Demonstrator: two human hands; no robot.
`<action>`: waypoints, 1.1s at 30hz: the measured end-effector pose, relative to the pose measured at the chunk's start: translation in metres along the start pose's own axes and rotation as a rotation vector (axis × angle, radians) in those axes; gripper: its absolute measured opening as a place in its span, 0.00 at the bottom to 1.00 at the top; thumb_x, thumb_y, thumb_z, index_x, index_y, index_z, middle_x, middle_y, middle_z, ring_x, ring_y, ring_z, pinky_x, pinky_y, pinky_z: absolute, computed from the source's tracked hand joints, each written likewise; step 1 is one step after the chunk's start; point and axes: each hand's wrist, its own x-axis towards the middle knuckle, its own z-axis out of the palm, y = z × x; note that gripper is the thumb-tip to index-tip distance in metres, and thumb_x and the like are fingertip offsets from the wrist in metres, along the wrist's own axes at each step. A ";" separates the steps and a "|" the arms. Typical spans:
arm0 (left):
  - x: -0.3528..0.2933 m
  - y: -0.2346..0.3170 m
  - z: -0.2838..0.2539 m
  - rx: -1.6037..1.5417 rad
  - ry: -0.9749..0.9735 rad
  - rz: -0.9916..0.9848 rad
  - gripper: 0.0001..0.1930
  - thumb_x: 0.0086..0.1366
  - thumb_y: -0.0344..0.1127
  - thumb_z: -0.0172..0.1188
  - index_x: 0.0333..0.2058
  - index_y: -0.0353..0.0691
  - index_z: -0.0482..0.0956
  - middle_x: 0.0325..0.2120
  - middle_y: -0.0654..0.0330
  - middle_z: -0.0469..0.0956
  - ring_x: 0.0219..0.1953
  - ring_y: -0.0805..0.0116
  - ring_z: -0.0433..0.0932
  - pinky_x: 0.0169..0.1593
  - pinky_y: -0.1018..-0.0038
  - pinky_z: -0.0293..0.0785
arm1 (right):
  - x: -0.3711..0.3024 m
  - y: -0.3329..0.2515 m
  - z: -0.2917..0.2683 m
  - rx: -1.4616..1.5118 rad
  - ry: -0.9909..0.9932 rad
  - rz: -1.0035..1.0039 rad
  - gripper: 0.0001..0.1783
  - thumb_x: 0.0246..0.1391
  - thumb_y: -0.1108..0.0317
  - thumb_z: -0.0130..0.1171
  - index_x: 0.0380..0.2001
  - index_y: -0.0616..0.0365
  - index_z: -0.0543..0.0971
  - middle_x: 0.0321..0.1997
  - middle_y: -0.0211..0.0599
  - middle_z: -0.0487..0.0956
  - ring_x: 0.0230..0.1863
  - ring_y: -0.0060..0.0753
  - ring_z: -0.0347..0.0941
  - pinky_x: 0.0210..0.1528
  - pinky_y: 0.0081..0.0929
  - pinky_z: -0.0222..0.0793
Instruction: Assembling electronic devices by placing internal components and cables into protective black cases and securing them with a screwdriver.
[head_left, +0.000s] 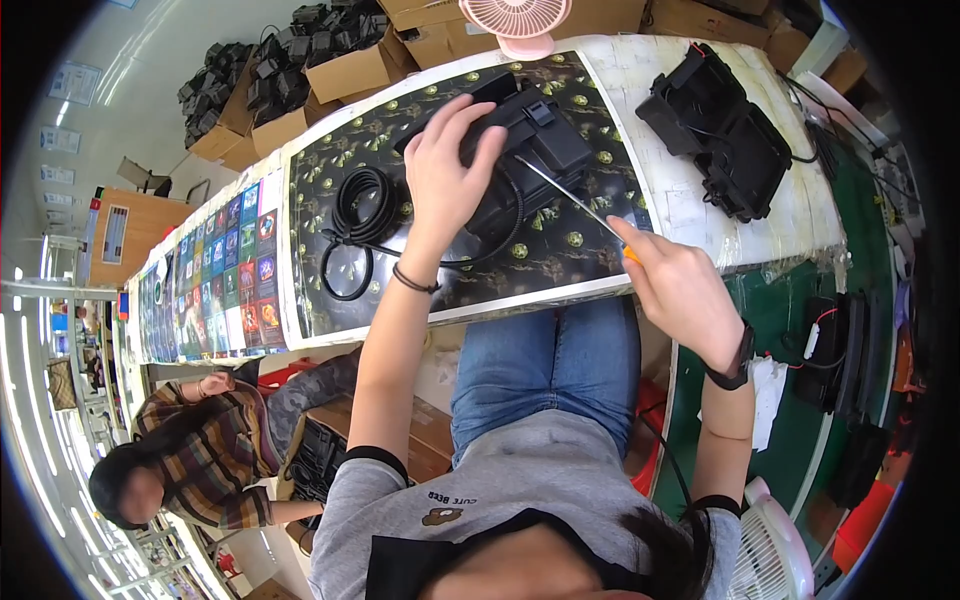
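Note:
A black plastic case (552, 136) with a latch lies on the dark patterned mat, partly covered by my left hand (450, 165). That hand rests on the case's left part with its fingers spread and the thumb apart. My right hand (676, 290) is closed round a screwdriver (572, 197). Its long metal shaft points up and left, the tip at the case's near side; a bit of orange handle shows under my fingers. A coiled black cable (362, 205), tied near its lower end, lies left of my left wrist, and its line runs toward the case.
An opened black case (715, 135) lies on the table's right side. At the far edge stands a pink fan (517, 25). Cardboard boxes (360, 70) and piled black units (290, 65) are behind. A person (200, 450) in a plaid shirt sits at lower left.

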 end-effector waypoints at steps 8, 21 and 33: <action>-0.065 0.000 -0.004 -0.119 0.177 -0.278 0.38 0.58 0.34 0.67 0.65 0.46 0.57 0.65 0.50 0.54 0.66 0.55 0.56 0.68 0.61 0.51 | 0.003 -0.001 0.008 -0.069 -0.012 -0.021 0.26 0.57 0.72 0.56 0.59 0.63 0.69 0.32 0.48 0.80 0.29 0.45 0.79 0.32 0.36 0.76; -0.078 0.002 0.000 -0.860 0.153 -0.597 0.48 0.61 0.31 0.65 0.71 0.45 0.40 0.63 0.49 0.54 0.63 0.60 0.59 0.64 0.66 0.60 | 0.004 -0.022 0.037 -0.125 -0.072 0.014 0.27 0.58 0.70 0.56 0.60 0.64 0.68 0.27 0.45 0.78 0.21 0.44 0.78 0.25 0.35 0.76; -0.094 -0.003 -0.005 -0.920 0.185 -0.591 0.36 0.58 0.27 0.67 0.64 0.38 0.61 0.59 0.55 0.65 0.59 0.66 0.67 0.63 0.71 0.63 | 0.004 -0.017 0.037 0.373 -0.163 0.098 0.26 0.61 0.72 0.52 0.63 0.61 0.66 0.24 0.39 0.75 0.18 0.31 0.76 0.24 0.25 0.74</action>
